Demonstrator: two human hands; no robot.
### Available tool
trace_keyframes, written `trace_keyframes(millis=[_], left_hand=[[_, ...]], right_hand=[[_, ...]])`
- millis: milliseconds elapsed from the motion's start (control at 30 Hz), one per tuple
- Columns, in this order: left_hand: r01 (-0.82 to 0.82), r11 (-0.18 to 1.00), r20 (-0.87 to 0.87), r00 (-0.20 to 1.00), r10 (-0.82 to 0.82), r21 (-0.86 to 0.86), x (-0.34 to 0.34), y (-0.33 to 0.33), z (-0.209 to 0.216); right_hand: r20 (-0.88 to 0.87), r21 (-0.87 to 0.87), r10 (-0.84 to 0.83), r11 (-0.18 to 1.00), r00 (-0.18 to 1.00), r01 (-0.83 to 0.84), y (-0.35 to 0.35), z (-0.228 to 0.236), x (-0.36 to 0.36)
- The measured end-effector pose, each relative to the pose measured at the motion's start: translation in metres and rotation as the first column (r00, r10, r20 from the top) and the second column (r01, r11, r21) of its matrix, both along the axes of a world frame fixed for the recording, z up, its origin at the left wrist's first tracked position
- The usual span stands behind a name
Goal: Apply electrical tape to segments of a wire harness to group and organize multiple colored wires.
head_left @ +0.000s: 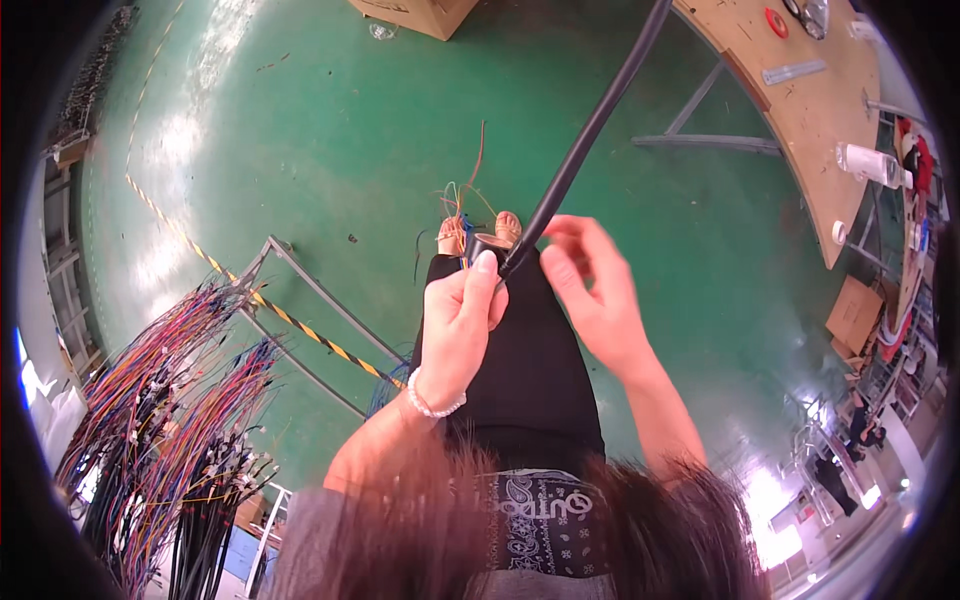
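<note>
My left hand (pixel 462 315), with a white beaded bracelet at the wrist, pinches a roll of black tape (pixel 488 242) against the lower end of a thick black cable (pixel 590 135). From there the cable rises slantwise to the upper right and leaves the view. Thin loose wires (pixel 470 185) in several colours fan out beyond the tape roll, over my feet. Just right of the cable, my right hand (pixel 600 290) has its fingers bent and its thumb apart, with nothing seen in its grasp. Whether its fingertips touch the cable I cannot tell.
Bundles of coloured wires (pixel 170 400) hang at the left by a grey metal frame (pixel 315 285). A yellow-black striped line (pixel 180 235) crosses there. A wooden table (pixel 825 110) with a red tape roll (pixel 776 22) curves along the right. A cardboard box (pixel 425 15) sits far ahead on the green floor.
</note>
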State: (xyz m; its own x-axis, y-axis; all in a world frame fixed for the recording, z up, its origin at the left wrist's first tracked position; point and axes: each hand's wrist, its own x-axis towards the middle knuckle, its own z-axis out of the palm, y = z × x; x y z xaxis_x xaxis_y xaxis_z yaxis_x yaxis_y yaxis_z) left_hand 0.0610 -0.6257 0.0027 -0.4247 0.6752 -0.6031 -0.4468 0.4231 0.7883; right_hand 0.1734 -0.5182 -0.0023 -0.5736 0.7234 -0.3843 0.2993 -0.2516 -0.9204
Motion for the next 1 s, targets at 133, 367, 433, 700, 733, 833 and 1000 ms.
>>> trace_keyframes(millis=[133, 367, 433, 700, 733, 833, 1000], left_hand=[[0.066, 0.997, 0.189, 0.980, -0.058, -0.035, -0.009, -0.001, 0.004], [0.508, 0.860, -0.474, 0.767, -0.432, 0.039, -0.021, -0.023, -0.007], [0.512, 0.836, -0.627, 0.722, -0.293, 0.198, -0.017, -0.034, -0.009], [0.553, 0.808, -0.280, 0.824, -0.493, 0.204, -0.025, -0.065, 0.002], [0.513, 0.843, -0.011, 0.855, -0.518, 0.161, -0.027, -0.067, 0.003], [0.407, 0.897, 0.102, 0.898, -0.427, 0.172, -0.031, -0.070, 0.004], [0.622, 0.783, -0.437, 0.706, -0.558, 0.006, -0.021, -0.070, 0.004]], right_hand=[[-0.512, -0.365, -0.014, 0.909, 0.859, -0.203, -0.014, -0.028, 0.003], [-0.132, 0.177, 0.150, 0.976, 0.980, -0.125, -0.039, 0.034, 0.019], [-0.012, 0.258, 0.213, 0.944, 0.977, -0.203, -0.042, 0.037, 0.017], [-0.297, -0.487, -0.463, 0.825, 0.835, 0.285, -0.054, -0.030, -0.022], [-0.365, -0.588, -0.467, 0.786, 0.806, 0.189, -0.057, -0.037, -0.024], [-0.503, -0.745, -0.544, 0.667, 0.671, -0.018, -0.069, -0.039, -0.023], [-0.302, -0.135, -0.281, 0.958, 0.911, 0.251, -0.071, 0.007, 0.009]])
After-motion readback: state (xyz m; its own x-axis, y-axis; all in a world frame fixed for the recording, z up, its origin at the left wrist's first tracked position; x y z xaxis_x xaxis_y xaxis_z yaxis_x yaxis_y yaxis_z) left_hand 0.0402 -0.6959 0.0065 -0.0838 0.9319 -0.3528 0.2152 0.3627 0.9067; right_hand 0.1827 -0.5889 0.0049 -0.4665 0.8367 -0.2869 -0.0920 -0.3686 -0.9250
